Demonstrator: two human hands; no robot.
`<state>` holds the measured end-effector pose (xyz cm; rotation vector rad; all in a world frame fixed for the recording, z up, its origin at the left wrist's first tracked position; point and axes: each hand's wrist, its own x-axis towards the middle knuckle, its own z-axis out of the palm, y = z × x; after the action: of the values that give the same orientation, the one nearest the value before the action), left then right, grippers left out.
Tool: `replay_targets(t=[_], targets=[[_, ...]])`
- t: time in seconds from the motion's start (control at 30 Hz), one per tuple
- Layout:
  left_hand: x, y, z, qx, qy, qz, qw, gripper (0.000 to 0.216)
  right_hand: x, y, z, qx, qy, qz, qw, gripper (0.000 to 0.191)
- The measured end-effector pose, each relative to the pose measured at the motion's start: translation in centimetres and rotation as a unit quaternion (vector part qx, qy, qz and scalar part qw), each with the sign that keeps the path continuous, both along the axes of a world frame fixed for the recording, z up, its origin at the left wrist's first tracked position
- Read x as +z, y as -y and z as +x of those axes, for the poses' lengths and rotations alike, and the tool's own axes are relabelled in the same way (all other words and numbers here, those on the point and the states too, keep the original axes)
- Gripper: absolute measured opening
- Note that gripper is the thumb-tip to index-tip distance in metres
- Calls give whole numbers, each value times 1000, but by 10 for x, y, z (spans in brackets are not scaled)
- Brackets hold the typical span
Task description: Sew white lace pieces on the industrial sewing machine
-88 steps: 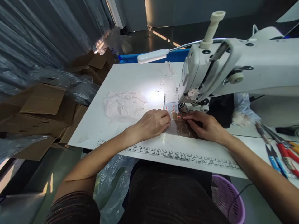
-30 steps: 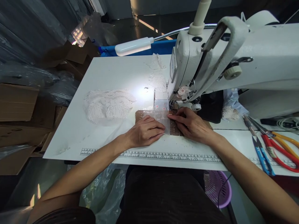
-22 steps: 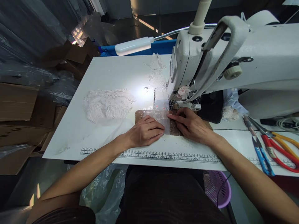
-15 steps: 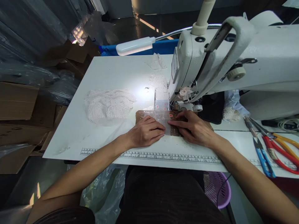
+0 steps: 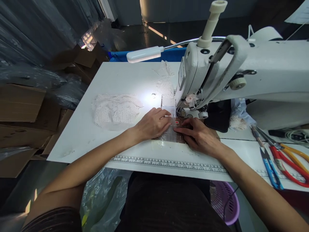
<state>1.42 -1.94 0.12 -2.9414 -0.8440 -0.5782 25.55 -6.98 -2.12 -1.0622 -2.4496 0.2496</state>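
Observation:
My left hand (image 5: 154,124) rests just left of the needle area, its bent fingers pressed together on a thin, see-through white fabric strip (image 5: 169,135). What lies under these fingertips is partly hidden. To the right, my right hand (image 5: 200,135) lies over a brown plate (image 5: 181,138), its fingers apart and one fingertip touching the fabric's edge. A small red mark (image 5: 177,122) shows between the hands. Just beyond them stand the presser foot and needle of a white sewing machine (image 5: 193,74). White lace pieces (image 5: 116,111) lie on the table to the left.
More lace (image 5: 165,85) lies behind the needle area. A lamp (image 5: 145,54) hangs over the table (image 5: 79,129). Blue snips (image 5: 270,167) and red-handled scissors (image 5: 285,164) lie at right. A ruler strip (image 5: 166,164) runs along the front edge; a purple basket (image 5: 231,206) stands below.
My left hand has moved away from me, toward the needle area, and its fingers are more bent. My right hand stays nearly in place. The camera view has shifted slightly.

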Motion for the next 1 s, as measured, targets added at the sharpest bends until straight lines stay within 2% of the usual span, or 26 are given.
replay_targets(t=[0.13, 0.23, 0.53, 1.0], targets=[[-8, -14, 7, -20, -88, 32, 995, 30, 0, 1, -1, -6, -6, -5, 1000, 33], [-10, -21, 11, -22, -110, 39, 993, 34, 0, 1, -3, -20, -22, -19, 999, 34], [-16, -35, 9, -17, -38, -45, 998, 39, -6, -1, -4, -42, -40, -25, 998, 34], [-19, -31, 9, -28, -31, -27, 999, 44, -4, 2, -5, -48, -24, -28, 998, 36]])
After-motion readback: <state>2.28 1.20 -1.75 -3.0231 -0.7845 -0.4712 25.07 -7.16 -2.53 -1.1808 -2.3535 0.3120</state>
